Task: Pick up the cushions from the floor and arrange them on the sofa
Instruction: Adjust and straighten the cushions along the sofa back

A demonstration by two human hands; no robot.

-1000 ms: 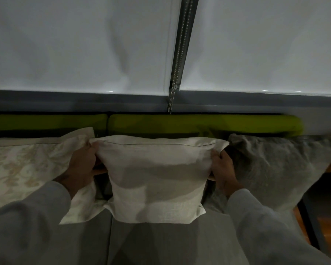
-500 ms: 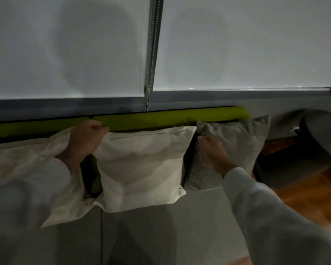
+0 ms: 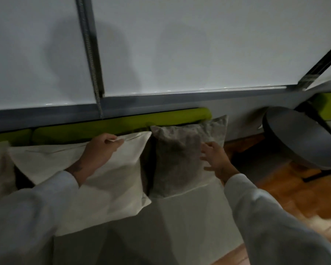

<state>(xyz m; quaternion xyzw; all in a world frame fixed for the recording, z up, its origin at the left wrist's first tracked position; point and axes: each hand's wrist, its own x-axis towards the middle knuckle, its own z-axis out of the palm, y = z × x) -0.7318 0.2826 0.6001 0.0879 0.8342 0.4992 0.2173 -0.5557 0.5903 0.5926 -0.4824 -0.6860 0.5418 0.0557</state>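
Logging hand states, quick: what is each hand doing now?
Left hand: closed, pinching the cream cushion at its top edge.
Right hand: open, fingers spread on grey cushion.

A plain cream cushion (image 3: 111, 169) is sitting beside a mottled grey cushion (image 3: 178, 161), both showing against a lime-green sofa back (image 3: 161, 121) over a pale grey seat (image 3: 180, 226).

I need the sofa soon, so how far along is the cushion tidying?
Nearly done, it seems. The cream cushion and grey cushion already stand against the green backrest. In hand: the left hand pinches the cream one's top edge, and the right hand lies open at the grey one. The visible wooden floor holds no cushions.
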